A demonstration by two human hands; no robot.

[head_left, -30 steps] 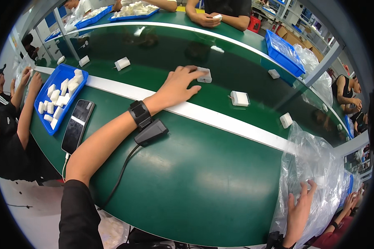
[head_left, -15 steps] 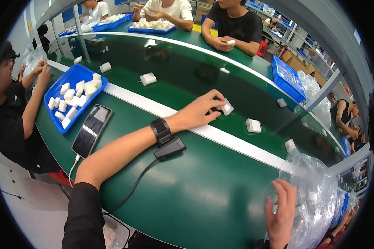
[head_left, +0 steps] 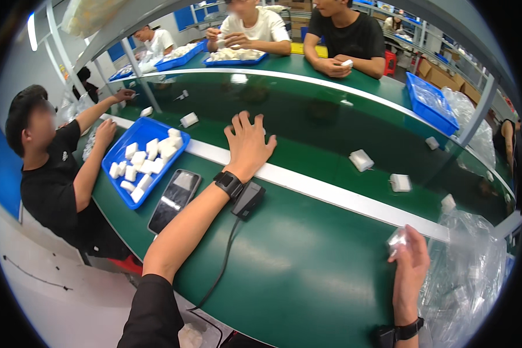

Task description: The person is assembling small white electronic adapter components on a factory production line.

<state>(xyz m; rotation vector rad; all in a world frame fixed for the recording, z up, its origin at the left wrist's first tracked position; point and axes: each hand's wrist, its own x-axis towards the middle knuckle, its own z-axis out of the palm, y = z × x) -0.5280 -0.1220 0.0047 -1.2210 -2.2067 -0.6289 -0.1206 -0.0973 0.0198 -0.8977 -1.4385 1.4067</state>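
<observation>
My left hand point(head_left: 248, 145) reaches over the dark green belt point(head_left: 307, 139), palm down and fingers spread. A sliver of something white shows by its fingers; most of it is hidden. To its right, a white boxy piece point(head_left: 361, 160) and another white boxy piece point(head_left: 400, 182) lie on the belt, each seemingly in clear wrap. On the right, my right hand point(head_left: 410, 261) is raised above the table with a shiny clear plastic piece point(head_left: 397, 242) between thumb and fingers. Whether anything is inside that plastic, I cannot tell. A heap of clear plastic bags point(head_left: 464, 261) lies beside this hand.
A blue tray point(head_left: 111, 177) of white boxy pieces and a phone point(head_left: 175, 200) sit left of my forearm. A black cabled box point(head_left: 248, 201) hangs at my left wrist. A white rail point(head_left: 342, 203) borders the belt. Co-workers sit at the left and across the belt.
My view has swung left. My left hand has come away from the white boxy piece and moved left, its fingers spreading. My right hand has risen and now holds shiny clear plastic.
</observation>
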